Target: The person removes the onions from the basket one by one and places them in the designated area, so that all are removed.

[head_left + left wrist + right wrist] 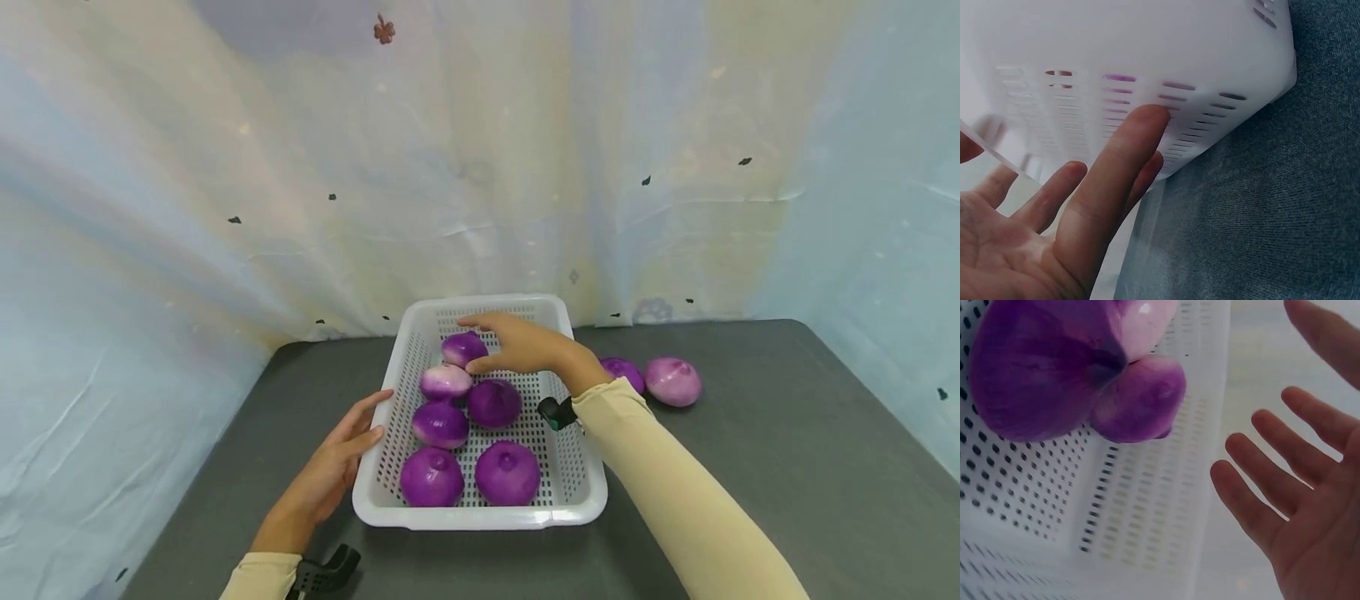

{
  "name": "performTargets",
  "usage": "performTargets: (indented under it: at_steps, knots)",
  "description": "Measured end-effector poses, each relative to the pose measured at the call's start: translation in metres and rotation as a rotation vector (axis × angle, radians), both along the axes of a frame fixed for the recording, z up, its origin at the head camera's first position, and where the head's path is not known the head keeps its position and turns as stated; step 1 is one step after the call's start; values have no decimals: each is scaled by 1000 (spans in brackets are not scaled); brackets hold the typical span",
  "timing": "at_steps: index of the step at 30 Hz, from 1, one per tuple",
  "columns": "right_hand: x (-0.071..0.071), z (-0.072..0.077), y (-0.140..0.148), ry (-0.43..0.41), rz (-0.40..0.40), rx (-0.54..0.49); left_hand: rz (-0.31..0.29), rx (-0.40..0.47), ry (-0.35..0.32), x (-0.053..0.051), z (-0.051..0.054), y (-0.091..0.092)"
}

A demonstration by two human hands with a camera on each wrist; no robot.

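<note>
A white perforated plastic basket stands on the dark table with several glossy purple onions inside. My left hand touches the basket's left side, its fingers extended along the outer wall, as the left wrist view also shows. Over the back of the basket hovers my right hand, fingers spread and nothing in its grasp. Nearest to it are a small onion, a pale-topped onion and a darker onion. Two onions sit at the front of the basket.
To the right of the basket, a pink-purple onion and another purple onion, partly hidden by my right arm, lie on the table. A pale patterned curtain hangs behind the table.
</note>
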State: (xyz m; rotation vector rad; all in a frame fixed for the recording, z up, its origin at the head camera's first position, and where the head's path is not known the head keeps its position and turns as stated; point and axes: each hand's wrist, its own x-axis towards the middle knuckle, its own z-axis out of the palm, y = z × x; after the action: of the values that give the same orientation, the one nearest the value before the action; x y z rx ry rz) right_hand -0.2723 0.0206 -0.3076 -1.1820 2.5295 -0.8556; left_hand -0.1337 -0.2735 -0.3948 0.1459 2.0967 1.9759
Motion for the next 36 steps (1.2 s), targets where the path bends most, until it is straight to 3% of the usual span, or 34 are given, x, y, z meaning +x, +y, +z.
performTargets:
  at_steps: [3,9,15,22,27,36]
  knots:
    - [-7,-9,0,-25,-27,-10,-13,4,-9,1,-1,2]
    - [-14,-19,-15,14,33,-10,8,-3,-5,0,2,4]
    - [-12,-26,-31,24,52,101,2,-8,-12,3,-1,6]
    - [-9,-40,-41,-24,72,141,28,-12,-16,2,-1,5]
    - [-4,-46,-49,21,69,233,36,-16,-11,1,1,5]
    - [-2,-48,-49,118,84,287,49,-16,-22,2,1,7]
